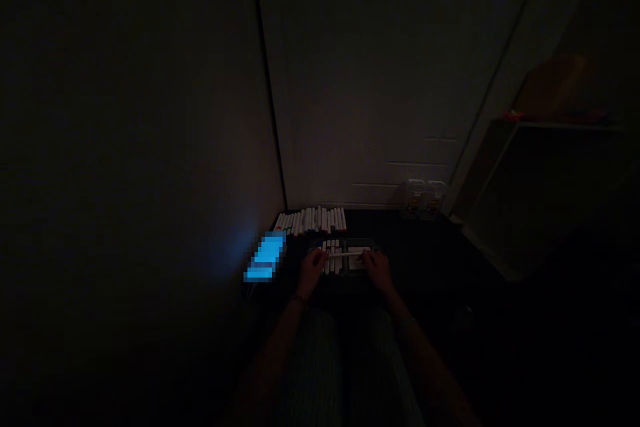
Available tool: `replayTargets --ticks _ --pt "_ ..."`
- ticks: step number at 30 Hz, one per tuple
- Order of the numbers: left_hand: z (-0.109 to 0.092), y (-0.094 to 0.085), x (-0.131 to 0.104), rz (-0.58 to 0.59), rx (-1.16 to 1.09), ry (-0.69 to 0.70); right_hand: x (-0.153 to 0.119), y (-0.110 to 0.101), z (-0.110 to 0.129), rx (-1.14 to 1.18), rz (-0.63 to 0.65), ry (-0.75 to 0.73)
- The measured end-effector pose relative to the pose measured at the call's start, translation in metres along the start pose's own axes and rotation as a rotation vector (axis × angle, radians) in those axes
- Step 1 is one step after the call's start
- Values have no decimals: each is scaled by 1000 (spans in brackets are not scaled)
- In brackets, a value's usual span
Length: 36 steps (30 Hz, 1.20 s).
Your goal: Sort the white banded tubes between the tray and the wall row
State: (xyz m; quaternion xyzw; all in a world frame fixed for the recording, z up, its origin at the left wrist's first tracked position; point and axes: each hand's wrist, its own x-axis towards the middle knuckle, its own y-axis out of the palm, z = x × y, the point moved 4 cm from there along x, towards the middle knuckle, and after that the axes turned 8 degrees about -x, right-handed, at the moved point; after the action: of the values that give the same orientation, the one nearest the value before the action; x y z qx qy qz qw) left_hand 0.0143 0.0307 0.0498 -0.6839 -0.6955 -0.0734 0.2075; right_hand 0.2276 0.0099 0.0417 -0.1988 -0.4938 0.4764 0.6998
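Observation:
In dim light, my left hand (313,265) and my right hand (377,267) hold a thin white marker (346,254) level between them, one at each end. It lies over a dark case (361,241). Several white markers (331,263) lie side by side in the left part of the case, beside my left hand. A pale rectangular piece (356,261) is in the right part, next to my right hand. Fingers of both hands are closed, though the details are dark.
Behind the case stands a row of white markers (313,219) with coloured ends. A glowing blue screen (266,257) is at the left edge of the black table (430,253). Two clear containers (423,199) stand at the back right. A shelf (555,125) is farther right.

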Motion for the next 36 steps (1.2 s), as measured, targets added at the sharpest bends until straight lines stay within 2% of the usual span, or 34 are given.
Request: replayTargets --ticks 11,24,36 --pt "0 0 1 -39 -23 14 0 -1 0 46 -6 8" --pt "2 0 0 -52 -18 -20 0 -1 -2 -3 -36 55" --pt "9 0 3 -42 27 8 -2 -5 4 1 7 14"
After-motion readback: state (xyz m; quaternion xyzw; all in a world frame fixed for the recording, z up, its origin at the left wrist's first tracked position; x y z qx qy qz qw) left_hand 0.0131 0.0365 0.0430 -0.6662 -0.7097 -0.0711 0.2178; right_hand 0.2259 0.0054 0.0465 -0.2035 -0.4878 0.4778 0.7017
